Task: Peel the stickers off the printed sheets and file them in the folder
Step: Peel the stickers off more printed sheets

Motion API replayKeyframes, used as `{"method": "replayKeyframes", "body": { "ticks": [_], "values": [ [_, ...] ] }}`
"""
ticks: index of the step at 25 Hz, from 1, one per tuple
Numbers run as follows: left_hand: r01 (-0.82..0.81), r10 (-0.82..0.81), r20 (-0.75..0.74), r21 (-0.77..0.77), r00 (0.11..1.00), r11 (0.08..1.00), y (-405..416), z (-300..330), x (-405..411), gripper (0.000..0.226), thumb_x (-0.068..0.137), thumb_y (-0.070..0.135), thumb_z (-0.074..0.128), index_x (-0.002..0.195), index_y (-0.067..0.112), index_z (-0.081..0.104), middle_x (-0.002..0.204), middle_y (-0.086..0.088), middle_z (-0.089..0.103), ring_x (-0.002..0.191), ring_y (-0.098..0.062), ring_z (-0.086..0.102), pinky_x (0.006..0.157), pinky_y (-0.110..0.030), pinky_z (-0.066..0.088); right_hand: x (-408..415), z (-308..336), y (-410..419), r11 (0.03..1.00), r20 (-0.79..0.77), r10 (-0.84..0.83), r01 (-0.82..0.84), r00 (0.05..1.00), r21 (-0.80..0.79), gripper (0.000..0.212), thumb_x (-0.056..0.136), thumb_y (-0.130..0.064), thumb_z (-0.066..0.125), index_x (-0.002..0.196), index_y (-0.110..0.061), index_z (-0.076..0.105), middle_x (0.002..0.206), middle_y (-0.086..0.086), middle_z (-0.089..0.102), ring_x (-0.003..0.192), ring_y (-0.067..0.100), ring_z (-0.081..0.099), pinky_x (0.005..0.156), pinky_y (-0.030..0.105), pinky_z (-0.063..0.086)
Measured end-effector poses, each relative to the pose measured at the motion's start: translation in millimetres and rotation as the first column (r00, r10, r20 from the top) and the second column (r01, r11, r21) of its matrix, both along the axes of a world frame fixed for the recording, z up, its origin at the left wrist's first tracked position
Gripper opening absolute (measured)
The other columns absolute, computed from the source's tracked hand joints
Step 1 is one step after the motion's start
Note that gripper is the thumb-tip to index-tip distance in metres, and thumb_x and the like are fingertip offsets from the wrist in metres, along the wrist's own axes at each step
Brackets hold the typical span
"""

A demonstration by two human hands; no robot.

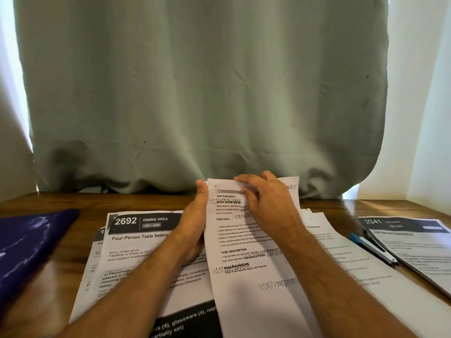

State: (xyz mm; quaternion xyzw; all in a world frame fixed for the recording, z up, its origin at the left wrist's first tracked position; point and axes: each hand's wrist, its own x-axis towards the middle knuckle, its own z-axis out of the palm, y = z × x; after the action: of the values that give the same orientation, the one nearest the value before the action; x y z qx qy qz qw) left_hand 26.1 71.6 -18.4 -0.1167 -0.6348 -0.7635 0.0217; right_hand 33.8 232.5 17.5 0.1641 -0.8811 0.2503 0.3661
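Held up off the wooden desk (pixel 73 203) at centre: the "Desk Organization" sheet (pixel 246 264), long axis running away from the body, heading toward the curtain (pixel 195 93), top edge raised and tilted back. Left hand (pixel 196 215) gripping the sheet's left edge, thumb on the front and fingers behind. Right hand (pixel 266 198) at the top margin, fingertips curled and pinching at a small grey strip, probably the sticker (pixel 229 191), though too blurred to be sure. Likely risks from here: tearing the thin paper if the strip is pulled fast or straight up rather than low and along the page; creasing the sheet under the left thumb; leaving half the sticker behind if only a corner lifts. Beneath, the "2692 Dining Area" sheet (pixel 146 240) lying flat, with more printed sheets at right near a blue-capped pen (pixel 371 247). Dark blue folder (pixel 29 245) at far left, well apart, reachable only after the peel.
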Motion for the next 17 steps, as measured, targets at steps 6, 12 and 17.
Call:
{"method": "replayKeyframes", "body": {
  "ticks": [6,12,17],
  "values": [
    [-0.003,0.002,-0.158,-0.011,0.987,1.0,0,0,3,0.062,0.076,0.055,0.06,0.113,0.006,0.067,0.099,-0.017,0.076,0.089,-0.035,0.075,0.08,-0.048,0.061,2,4,-8,1.0,-0.002,-0.003,0.003,1.0,-0.022,0.039,0.101,-0.039,0.048,0.14,-0.033,0.054,0.101,-0.006,0.044,0.086,0.008,0.053,0.076,0.015,0.049],
    [-0.054,0.061,-0.17,0.045,0.984,0.998,7,-5,4,0.034,0.086,0.022,0.07,0.115,0.003,0.068,0.098,-0.017,0.076,0.089,-0.036,0.074,0.078,-0.047,0.06,9,2,-3,0.995,-0.016,-0.008,0.006,1.0,-0.098,0.036,0.102,-0.033,0.051,0.137,-0.033,0.057,0.103,-0.006,0.045,0.087,0.007,0.052,0.078,0.015,0.05],
    [-0.111,0.115,-0.177,0.031,0.977,0.993,5,-5,5,0.022,0.093,0.02,0.066,0.11,0.007,0.07,0.095,-0.015,0.077,0.085,-0.033,0.075,0.071,-0.042,0.061,16,1,-9,0.994,-0.002,0.015,-0.015,1.0,-0.108,0.039,0.101,-0.033,0.052,0.139,-0.033,0.054,0.125,-0.005,0.044,0.098,0.008,0.055,0.091,0.027,0.055]
  ]
}}
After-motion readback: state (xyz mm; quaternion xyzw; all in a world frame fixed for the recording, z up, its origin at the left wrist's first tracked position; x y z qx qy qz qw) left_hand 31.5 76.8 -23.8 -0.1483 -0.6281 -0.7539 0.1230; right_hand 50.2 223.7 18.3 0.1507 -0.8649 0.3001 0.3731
